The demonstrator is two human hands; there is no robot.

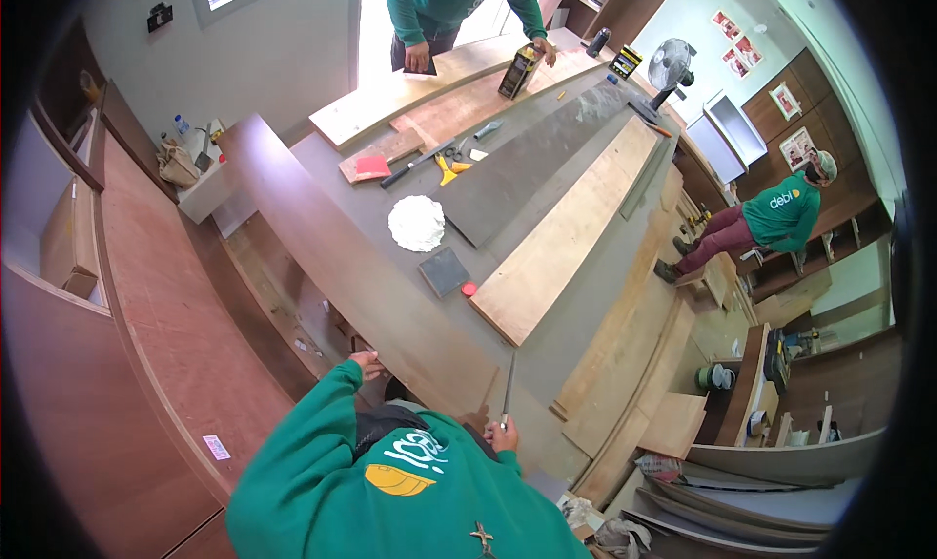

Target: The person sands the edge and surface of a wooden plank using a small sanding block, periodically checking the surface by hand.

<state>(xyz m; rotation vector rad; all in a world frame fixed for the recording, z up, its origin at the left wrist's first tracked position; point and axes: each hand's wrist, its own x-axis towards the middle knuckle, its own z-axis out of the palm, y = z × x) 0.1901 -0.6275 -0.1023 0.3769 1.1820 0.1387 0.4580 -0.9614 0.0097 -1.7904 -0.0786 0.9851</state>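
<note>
A long brown laminated board (pixel 342 256) slants across the near left side of the workbench, its near end in front of my chest. My left hand (pixel 368 365) is at the board's left edge, fingers bent around the edge. In my right hand (pixel 503 436) is a long thin metal tool (pixel 509 388) like a file, pointing away from me beside the board's near end. The fingers are closed on its handle end. To the right of the board are a white round lump (pixel 417 223), a dark square pad (pixel 444 272) and a red cap (pixel 469 289).
Bare wood planks (pixel 566 237) and a dark panel (pixel 537 159) lie lengthwise on the bench (pixel 571 300). A yellow scraper (pixel 450 172) lies farther back. A co-worker's hand touches a can (pixel 518 73) at the far end. Another person (pixel 771 212) stands right, near a fan (pixel 672 68).
</note>
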